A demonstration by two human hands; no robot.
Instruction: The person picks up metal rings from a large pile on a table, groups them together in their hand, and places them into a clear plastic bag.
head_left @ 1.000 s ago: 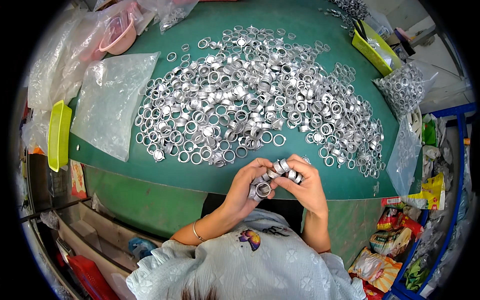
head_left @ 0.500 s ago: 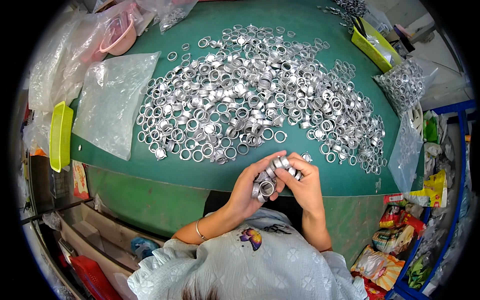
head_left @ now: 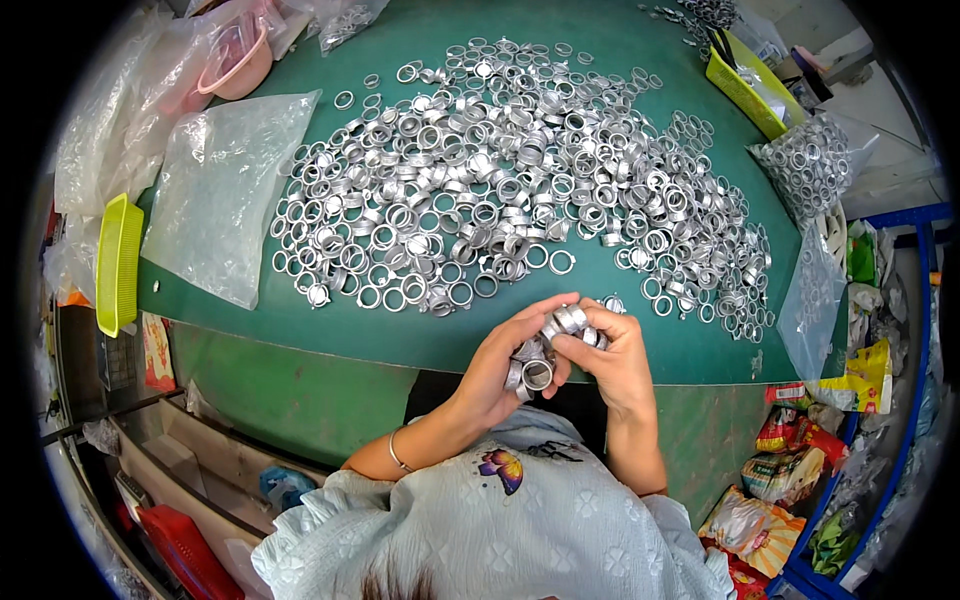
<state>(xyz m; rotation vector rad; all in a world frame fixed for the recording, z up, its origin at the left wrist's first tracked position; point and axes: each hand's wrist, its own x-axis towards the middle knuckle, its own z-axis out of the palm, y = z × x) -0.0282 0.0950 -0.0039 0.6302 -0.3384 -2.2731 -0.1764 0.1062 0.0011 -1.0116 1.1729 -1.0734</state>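
Note:
Over the near edge of the green table, my two hands are close together around several silver metal rings (head_left: 537, 375). My left hand (head_left: 494, 365) cups a handful of them in its palm, one ring facing up with its hole showing. Thumb and fingers of my right hand (head_left: 618, 362) pinch rings at the top of the handful; my fingers partly hide them. Beyond my hands spreads a large loose heap of similar metal rings (head_left: 440, 200), some with small side lugs. A single ring piece (head_left: 612, 303) lies just behind my right hand.
A flat clear plastic bag (head_left: 225, 200) lies left of the heap. Yellow-green baskets stand at the left edge (head_left: 119, 265) and far right (head_left: 750, 85). A bag full of rings (head_left: 812, 165) sits at the right, a pink basin (head_left: 238, 65) at the far left.
My right hand has shifted slightly right, and its fingers have moved a little on the upper rings. The handful stays in my left hand. The whole view has tilted slightly.

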